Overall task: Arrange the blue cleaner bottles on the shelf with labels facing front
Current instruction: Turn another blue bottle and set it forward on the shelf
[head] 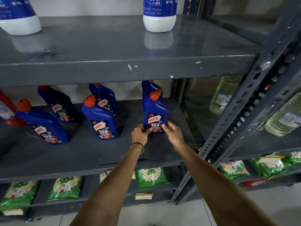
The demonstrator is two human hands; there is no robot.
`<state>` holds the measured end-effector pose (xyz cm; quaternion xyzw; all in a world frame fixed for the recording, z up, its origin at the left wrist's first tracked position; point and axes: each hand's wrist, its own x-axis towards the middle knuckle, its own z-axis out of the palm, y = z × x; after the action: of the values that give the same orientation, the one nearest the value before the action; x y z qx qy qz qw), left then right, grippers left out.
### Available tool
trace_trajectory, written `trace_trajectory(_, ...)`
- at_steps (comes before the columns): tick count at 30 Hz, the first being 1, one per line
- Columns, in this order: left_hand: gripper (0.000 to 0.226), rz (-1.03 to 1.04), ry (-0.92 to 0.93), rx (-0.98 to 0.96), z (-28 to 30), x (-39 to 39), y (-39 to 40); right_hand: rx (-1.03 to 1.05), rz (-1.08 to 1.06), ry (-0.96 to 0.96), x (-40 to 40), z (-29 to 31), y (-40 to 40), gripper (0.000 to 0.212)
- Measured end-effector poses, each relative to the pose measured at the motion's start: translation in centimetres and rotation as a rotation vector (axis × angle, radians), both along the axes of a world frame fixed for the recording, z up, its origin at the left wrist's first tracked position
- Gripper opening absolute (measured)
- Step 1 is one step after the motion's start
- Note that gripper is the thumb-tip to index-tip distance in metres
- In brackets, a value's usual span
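Both hands hold one blue Harpic bottle (155, 111) at its bottom, on the right part of the middle shelf (91, 154). The left hand (140, 132) pinches its left lower edge with thumb and fingers. The right hand (173, 130) pinches its right lower edge. The bottle stands up, and its label faces front. Another blue bottle (147, 88) stands just behind it. Four more blue bottles stand to the left in two rows, such as the nearest one (101, 119). Green packets (151, 177) lie on the shelf below.
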<state>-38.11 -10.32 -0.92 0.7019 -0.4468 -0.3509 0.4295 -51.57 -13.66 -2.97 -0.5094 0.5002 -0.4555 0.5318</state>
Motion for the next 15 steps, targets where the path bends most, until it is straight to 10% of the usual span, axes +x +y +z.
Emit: trace_trajectory(15,0.038,-0.016,-0.017,0.030,0.0,0.0,1.7,0.066,0.027,0.031,-0.6,-0.1,2.0,0.040)
